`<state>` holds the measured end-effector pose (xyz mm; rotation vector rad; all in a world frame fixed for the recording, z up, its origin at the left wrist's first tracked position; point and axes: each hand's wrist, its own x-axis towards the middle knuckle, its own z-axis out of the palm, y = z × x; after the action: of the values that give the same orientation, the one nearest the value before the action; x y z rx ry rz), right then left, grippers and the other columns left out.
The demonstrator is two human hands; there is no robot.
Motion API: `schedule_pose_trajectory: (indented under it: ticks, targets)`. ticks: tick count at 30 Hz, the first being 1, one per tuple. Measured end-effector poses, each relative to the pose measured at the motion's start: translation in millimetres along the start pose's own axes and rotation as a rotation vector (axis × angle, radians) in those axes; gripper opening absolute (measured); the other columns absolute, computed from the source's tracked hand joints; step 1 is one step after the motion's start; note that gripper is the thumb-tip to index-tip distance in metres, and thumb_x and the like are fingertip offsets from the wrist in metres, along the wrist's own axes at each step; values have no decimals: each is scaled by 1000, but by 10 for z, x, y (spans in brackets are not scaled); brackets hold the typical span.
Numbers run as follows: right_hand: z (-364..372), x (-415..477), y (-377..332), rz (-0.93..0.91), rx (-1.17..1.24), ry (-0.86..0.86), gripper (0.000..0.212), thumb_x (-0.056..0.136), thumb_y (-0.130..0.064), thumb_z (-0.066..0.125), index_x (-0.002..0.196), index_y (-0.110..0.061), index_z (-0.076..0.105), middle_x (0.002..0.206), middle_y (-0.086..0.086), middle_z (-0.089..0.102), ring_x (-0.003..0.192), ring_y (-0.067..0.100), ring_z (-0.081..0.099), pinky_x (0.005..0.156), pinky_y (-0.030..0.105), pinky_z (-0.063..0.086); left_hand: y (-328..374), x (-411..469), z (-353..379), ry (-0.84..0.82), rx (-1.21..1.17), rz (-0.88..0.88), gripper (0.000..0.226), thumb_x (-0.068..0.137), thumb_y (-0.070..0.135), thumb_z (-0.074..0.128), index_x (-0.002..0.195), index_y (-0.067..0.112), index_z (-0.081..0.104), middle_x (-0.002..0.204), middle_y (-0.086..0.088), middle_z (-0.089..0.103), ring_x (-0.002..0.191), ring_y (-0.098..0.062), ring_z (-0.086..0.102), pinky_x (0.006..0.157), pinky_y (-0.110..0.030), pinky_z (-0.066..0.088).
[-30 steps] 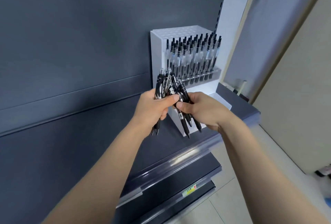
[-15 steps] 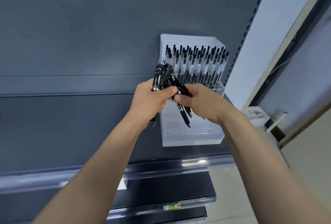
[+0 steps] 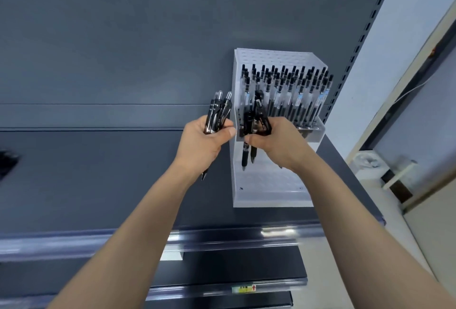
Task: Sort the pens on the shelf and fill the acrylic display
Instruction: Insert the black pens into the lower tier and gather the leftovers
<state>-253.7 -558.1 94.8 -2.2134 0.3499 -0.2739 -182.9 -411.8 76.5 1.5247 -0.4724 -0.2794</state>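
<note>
acrylic display (image 3: 271, 196) on shelf (image 3: 111, 180): back rows hold racked pens (image 3: 299, 91), front tier bare. left hand (image 3: 206, 142) just left of display, fist round pen bundle (image 3: 218, 114), clickers up. right hand (image 3: 277, 144) in front of display, gripping second bundle (image 3: 255, 122), tips down. step looks like sorting handful. next: isolate one pen, tip into free front hole.

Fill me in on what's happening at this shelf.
A person is stocking pens at a dark shelf. The left hand grips a bundle of black pens just left of the acrylic display. The right hand grips a second bundle in front of the display, tips down. Rows of pens stand in its upper tier.
</note>
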Motion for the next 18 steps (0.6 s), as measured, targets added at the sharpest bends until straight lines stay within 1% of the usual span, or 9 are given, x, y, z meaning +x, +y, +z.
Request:
schedule_pose_trajectory:
  ticks: [2, 4, 8, 11, 13, 15, 18]
  targets:
    - [56, 26, 5, 9, -5, 31, 26, 88, -14, 65, 67, -9, 50, 49, -8, 41, 33, 0, 38, 37, 9, 28, -49, 38, -79, -5, 22, -23, 7, 85, 7, 66, 81, 12, 63, 41, 11, 40, 36, -7, 31, 37, -17, 30]
    - [122, 44, 12, 12, -12, 69, 34, 88, -12, 64, 60, -15, 44, 52, -5, 39, 36, 1, 38, 39, 10, 29, -95, 81, -141, -13, 30, -41, 8, 85, 8, 66, 80, 13, 64, 42, 10, 40, 37, -8, 31, 38, -18, 30]
    - [211, 46, 34, 14, -13, 150, 33, 87, -12, 64, 61, -17, 45, 54, -5, 42, 47, 7, 35, 41, 11, 30, -150, 143, -165, -49, 46, -56, 6, 86, 8, 65, 82, 12, 63, 41, 10, 39, 36, -8, 31, 38, -18, 30]
    - [253, 37, 65, 11, -54, 219, 26, 87, -12, 64, 65, -13, 49, 55, -6, 45, 47, 6, 37, 42, 12, 32, -190, 184, -145, -75, 45, -54, 6, 86, 6, 64, 83, 10, 63, 41, 10, 38, 36, -8, 31, 38, -18, 29]
    - [274, 31, 83, 28, -88, 251, 30, 86, -12, 64, 63, -14, 45, 55, -6, 45, 47, 7, 38, 41, 12, 32, -213, 203, -147, -90, 44, -51, 5, 86, 6, 64, 83, 9, 62, 41, 10, 38, 36, -7, 31, 38, -18, 29]
    - [295, 23, 94, 48, -102, 254, 36, 86, -10, 64, 59, -18, 41, 54, -5, 44, 46, 7, 38, 40, 12, 32, -231, 217, -159, -105, 47, -51, 3, 86, 7, 64, 85, 8, 62, 41, 10, 38, 36, -8, 32, 38, -17, 30]
    - [335, 32, 94, 84, -129, 230, 33, 85, -7, 62, 60, -16, 42, 53, -4, 46, 42, 7, 40, 37, 12, 31, -267, 234, -168, -120, 44, -55, 3, 86, 7, 64, 85, 8, 62, 42, 10, 39, 37, -8, 32, 38, -18, 30]
